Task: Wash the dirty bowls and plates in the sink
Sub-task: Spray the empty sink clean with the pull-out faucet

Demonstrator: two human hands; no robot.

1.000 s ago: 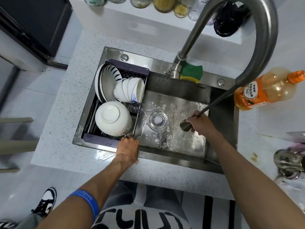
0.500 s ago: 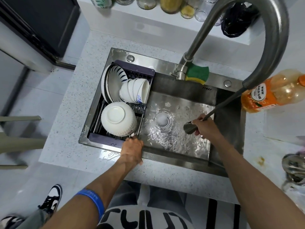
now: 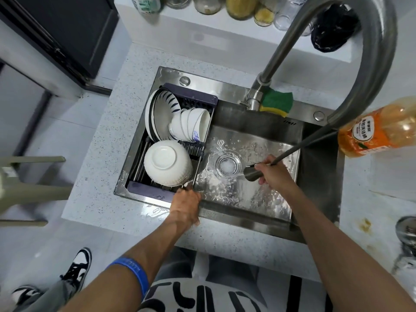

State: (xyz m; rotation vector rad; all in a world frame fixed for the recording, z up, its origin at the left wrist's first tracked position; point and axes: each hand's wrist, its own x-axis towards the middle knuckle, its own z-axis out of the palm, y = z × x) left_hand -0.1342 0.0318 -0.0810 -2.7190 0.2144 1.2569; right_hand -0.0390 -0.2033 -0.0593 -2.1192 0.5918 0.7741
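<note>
A dark drying rack sits across the left part of the steel sink. In it stand blue-patterned plates on edge, a row of small white bowls on their sides, and a large white bowl upside down. My left hand grips the sink's front edge at the rack's near right corner. My right hand holds the pull-out spray head, which points left at the drain. The sink floor is wet and foamy.
The tall curved faucet arches over the sink's right side, its hose running down to my right hand. A green and yellow sponge lies behind the sink. An orange detergent bottle lies at the right. Jars line the back ledge.
The spray head in my right hand has stayed near the drain, shifting slightly. My left hand keeps its grip at the rack corner. The camera has shifted, so the scene sits lower and further right.
</note>
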